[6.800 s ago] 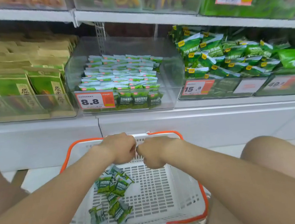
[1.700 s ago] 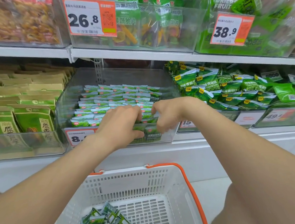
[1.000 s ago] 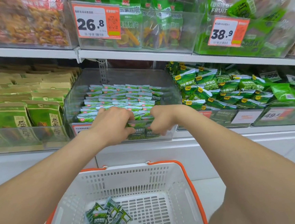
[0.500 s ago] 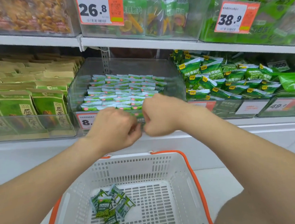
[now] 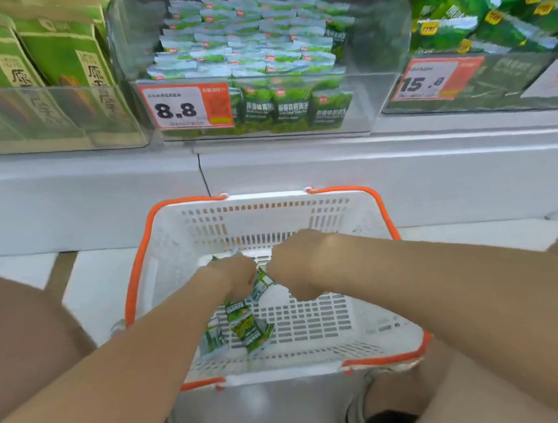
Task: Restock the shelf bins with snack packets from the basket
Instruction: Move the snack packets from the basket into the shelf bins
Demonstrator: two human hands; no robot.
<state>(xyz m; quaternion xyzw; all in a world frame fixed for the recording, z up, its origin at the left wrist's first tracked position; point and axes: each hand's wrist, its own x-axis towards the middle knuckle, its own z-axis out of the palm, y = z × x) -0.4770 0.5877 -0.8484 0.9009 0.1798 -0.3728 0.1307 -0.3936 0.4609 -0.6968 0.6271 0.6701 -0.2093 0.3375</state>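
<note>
A white basket with an orange rim (image 5: 139, 257) stands on the floor between my knees. Several small green snack packets (image 5: 245, 329) lie on its left side. Both hands are down inside it, side by side with fingers curled. My left hand (image 5: 233, 277) grips packets, and a green corner shows above its knuckles. My right hand (image 5: 297, 265) pinches a packet (image 5: 261, 285) that sticks out between the two hands. Above, the clear shelf bin (image 5: 367, 99) with the 8.8 price tag (image 5: 187, 106) holds rows of the same packets (image 5: 246, 49).
The bin on the left holds tall green-and-tan boxes (image 5: 65, 54). The bin on the right, tagged 15.8, holds larger green bags (image 5: 477, 22). A white shelf base (image 5: 301, 175) runs behind the basket. My shoes (image 5: 359, 416) flank the basket's near end.
Both hands came down from the front of the 8.8 bin into the basket and closed on packets there. My view dropped from the upper shelves to the basket.
</note>
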